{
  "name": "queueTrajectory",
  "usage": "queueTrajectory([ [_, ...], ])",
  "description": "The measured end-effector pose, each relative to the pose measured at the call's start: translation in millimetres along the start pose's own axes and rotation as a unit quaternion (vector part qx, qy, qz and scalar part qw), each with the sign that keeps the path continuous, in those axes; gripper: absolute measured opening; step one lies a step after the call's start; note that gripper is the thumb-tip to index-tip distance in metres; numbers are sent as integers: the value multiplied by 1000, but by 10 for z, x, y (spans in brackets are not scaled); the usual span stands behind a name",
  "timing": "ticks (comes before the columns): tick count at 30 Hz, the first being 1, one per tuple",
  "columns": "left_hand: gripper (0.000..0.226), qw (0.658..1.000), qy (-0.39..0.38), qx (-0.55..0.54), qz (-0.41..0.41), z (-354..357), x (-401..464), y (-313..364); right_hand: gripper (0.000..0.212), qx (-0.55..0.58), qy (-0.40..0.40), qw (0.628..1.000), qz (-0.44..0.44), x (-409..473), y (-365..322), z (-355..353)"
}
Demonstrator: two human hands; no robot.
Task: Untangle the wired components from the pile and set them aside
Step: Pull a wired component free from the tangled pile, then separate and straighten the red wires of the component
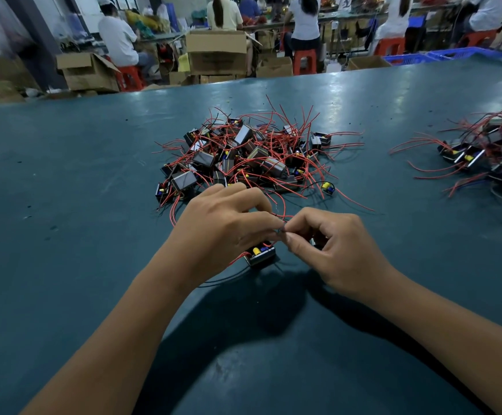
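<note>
both hands (282,232) pinch red wires (279,217) above a component (260,254), pile (243,157) just beyond.

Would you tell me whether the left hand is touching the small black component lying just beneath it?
Cannot tell. In the head view the left hand overlaps the black component from above, hiding any contact or gap; its fingertips pinch wire instead.

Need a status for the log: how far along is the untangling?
Done: a smaller group of black box components with red wires lies apart at the table's right. In hand: left hand and right hand pinch wires of one black component near the table's front. Left: the large tangled central pile, most of the job.
</note>
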State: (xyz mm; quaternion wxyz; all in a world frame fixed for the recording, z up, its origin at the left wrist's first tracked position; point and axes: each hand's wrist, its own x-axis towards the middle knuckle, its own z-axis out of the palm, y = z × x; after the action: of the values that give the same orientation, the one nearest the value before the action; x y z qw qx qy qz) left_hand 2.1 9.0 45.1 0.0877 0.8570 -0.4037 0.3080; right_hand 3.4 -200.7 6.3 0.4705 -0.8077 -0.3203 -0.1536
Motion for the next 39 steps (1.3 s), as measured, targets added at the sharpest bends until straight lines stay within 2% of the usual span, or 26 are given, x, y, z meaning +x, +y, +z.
queueTrajectory([
  [6, 11, 999, -10, -22, -29, 1, -2, 6, 8, 3, -3, 1000, -4, 5, -1, 15],
  [11, 21, 999, -14, -26, -40, 22, 13, 60, 10, 10, 21, 1000, -9, 5, -12, 27],
  [14, 19, 994, -7, -71, -88, 56, 13, 121, 12, 4, 38, 999, -5, -6, -12, 32],
  [18, 15, 970, -10, -165, -177, 102, 26, 181, 9, 0, 50, 999, -3, -13, -21, 40],
  [21, 14, 957, 3, -201, -207, 129, 20, 202, 6, -3, 55, 998, -10, -15, -17, 51],
  [25, 15, 957, 21, -185, -221, 130, 44, 233, 4, -20, 63, 998, -19, -2, -29, 49],
  [30, 15, 961, -9, -163, -225, 95, 67, 255, 5, -20, 61, 998, -5, -19, -35, 52],
  [35, 18, 926, -24, -254, -279, 120, 53, 244, 4, -23, 56, 998, 2, -9, -38, 56],
  [39, 21, 918, -38, -272, -287, 147, 54, 213, 4, -34, 56, 998, 5, -2, -14, 62],
])
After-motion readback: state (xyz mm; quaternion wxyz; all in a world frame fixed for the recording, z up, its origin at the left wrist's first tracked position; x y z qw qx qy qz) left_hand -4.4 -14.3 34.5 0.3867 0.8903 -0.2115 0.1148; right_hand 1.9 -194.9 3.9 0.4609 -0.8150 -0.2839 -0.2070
